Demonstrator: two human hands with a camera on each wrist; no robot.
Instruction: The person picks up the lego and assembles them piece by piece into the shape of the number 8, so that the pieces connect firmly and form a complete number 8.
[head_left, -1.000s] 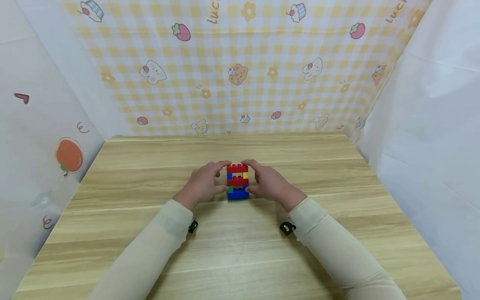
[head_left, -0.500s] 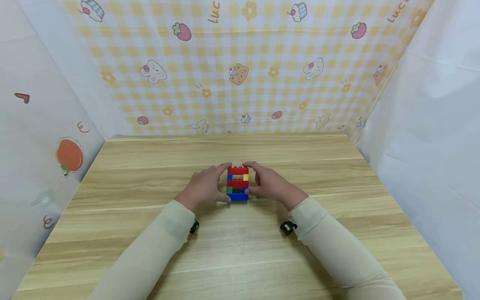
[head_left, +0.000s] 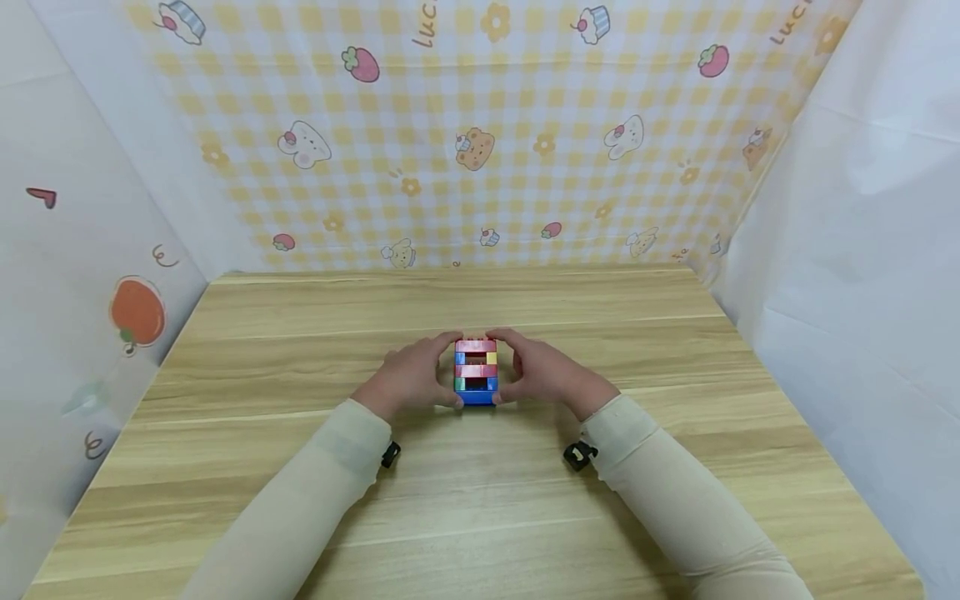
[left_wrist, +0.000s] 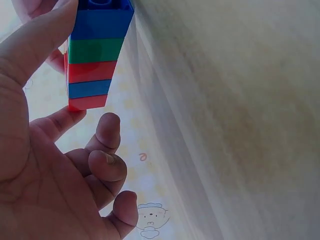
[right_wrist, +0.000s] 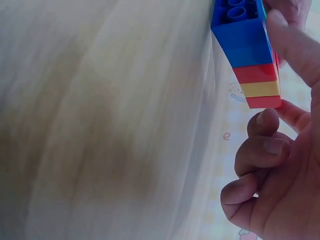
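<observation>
A small stack of toy building blocks (head_left: 476, 372) is held between my two hands. Its long blocks are red on top, red in the middle and blue at the bottom; short blue, yellow, green and blue ones separate them, leaving two window-like gaps. My left hand (head_left: 408, 372) grips the left side, index finger at the top corner and thumb at the bottom. My right hand (head_left: 547, 371) does likewise on the right. In the left wrist view the blue block (left_wrist: 102, 24) shows its hollow underside. The other fingers (left_wrist: 107, 172) of the left hand are bent, off the stack.
A wood-grain table (head_left: 480, 517) spreads under both arms. Behind it hangs a yellow checked cloth (head_left: 480, 192) with cartoon prints, and white sheets (head_left: 847, 250) stand at both sides. Black wrist straps (head_left: 579, 455) show below the cuffs.
The stack has tipped back, its front face catching more light and its top studs showing less. Both thumbs have slid down to the bottom blue block, the left one first.
</observation>
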